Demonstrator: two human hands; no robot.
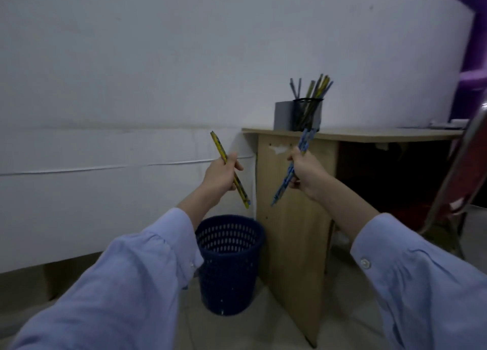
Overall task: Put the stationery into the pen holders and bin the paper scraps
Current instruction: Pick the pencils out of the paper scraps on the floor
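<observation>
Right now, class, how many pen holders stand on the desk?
2: a grey solid holder at the desk's left end, and a black mesh holder touching its right side. Others could sit out of view.

Both arms stretched fwd, light blue sleeves pushed partway up forearms, wrists bare. Left hand point(222, 174) raised approx chest-high, back of hand toward camera, fingers curled w/ thumb across, closed round a yellow pencil point(229, 169) gripped near its middle, tilted up-left. Right hand point(305, 171) at about same height, well apart from left, fist clenched on a blue pencil point(291, 168) slanting up-right. Right cuff buttoned, button visible.
</observation>
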